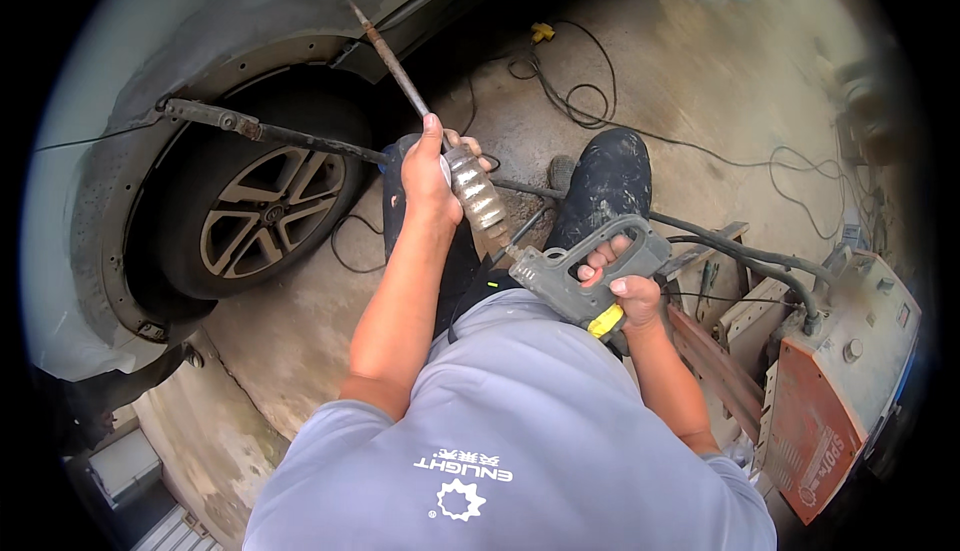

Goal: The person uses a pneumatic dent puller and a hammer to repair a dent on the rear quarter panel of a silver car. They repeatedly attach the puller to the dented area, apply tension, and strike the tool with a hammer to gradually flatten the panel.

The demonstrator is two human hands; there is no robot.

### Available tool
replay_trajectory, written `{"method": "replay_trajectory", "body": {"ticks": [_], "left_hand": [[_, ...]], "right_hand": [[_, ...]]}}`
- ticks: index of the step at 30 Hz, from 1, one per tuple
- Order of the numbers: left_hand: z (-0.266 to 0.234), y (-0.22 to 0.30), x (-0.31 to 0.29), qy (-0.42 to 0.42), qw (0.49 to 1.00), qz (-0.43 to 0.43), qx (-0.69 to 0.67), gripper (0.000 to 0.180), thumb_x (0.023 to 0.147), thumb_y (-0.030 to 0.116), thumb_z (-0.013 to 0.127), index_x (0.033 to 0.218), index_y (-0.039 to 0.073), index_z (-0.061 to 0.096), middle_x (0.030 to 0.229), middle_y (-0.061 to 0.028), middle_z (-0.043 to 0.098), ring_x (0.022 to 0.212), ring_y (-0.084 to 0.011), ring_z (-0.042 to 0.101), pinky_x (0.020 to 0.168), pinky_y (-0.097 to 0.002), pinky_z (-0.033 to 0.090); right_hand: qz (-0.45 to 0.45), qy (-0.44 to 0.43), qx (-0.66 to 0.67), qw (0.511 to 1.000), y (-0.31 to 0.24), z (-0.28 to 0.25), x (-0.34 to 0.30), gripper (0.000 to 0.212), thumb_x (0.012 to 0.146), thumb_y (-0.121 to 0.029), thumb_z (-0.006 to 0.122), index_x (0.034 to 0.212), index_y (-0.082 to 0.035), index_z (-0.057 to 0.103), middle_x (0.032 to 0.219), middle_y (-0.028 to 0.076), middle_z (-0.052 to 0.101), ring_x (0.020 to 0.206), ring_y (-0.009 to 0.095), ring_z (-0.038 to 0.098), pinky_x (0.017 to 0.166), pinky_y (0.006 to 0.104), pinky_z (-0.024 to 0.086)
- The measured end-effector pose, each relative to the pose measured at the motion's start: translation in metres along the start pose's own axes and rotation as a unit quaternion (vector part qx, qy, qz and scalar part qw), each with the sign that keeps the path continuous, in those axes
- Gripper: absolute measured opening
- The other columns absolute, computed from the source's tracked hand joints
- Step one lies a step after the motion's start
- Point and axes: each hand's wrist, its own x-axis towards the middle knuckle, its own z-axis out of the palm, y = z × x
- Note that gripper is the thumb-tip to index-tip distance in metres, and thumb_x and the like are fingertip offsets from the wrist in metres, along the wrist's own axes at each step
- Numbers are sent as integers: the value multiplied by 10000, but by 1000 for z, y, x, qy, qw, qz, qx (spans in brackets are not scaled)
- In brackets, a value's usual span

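Observation:
In both hands I hold a dent-puller welding gun [570,276] with a slide hammer, slanting up and left across my lap. My right hand [635,296] is closed around its grey looped handle, which has yellow tape near the bottom. Closed on the ribbed metal slide weight [477,191] is my left hand [428,181], thumb pointing along the rod. The long thin rod [398,69] reaches its pointed tip to the grey, bare-patched car fender [240,11]; whether it touches cannot be told. A dark metal bar [270,134] runs from the wheel-arch edge toward my left knee.
A wheel [272,213] sits inside the arch at left. At right stands a red-and-grey welding machine [815,421], with thick black cables [745,251] leading toward me. A thin cord [690,151] lies looped over the concrete floor, near a yellow plug [542,32].

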Motion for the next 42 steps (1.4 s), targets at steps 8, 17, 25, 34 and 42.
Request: {"method": "replay_trajectory", "body": {"ticks": [8, 17, 25, 34, 42], "left_hand": [[-3, -2, 3, 5, 1000, -1, -5, 471, 1048, 533, 540, 845, 108, 525, 796, -142, 647, 627, -306, 665, 553, -423, 553], [-4, 0, 4, -6, 1000, -7, -22, 473, 1054, 526, 528, 845, 101, 522, 799, -146, 647, 629, -318, 661, 559, -434, 549], [-2, 23, 25, -9, 997, -24, -74, 556, 1000, 651, 537, 868, 114, 588, 754, -134, 667, 594, -311, 670, 558, -452, 558], [7, -1, 2, 23, 998, 39, -41, 358, 1036, 397, 627, 886, 83, 544, 724, -102, 637, 527, -225, 631, 503, -359, 537], [0, -6, 0, -3, 998, 6, -58, 463, 1049, 525, 551, 867, 99, 530, 755, -110, 638, 572, -253, 646, 540, -384, 544]], "right_hand": [[-12, -6, -14, 1000, 2, 6, -2, 432, 613, -48, 688, 1017, -156, 578, 896, -25, 425, 896, 172, 482, 903, 410, 482], [-17, 17, -30, 999, -1, 22, -7, 379, 636, -39, 676, 965, -151, 523, 893, -27, 424, 914, 178, 507, 916, 435, 486], [-17, -62, -46, 997, 3, 17, -2, 346, 637, -114, 681, 910, -174, 478, 910, -31, 411, 946, 185, 485, 1008, 452, 442], [-68, 22, -44, 996, 3, -4, -12, 415, 640, -115, 661, 1019, -135, 492, 938, 18, 445, 944, 202, 531, 981, 406, 503], [-28, -2, -48, 998, 1, -22, 3, 369, 669, -104, 654, 1000, -128, 492, 924, 49, 492, 979, 249, 572, 1015, 424, 484]]}}
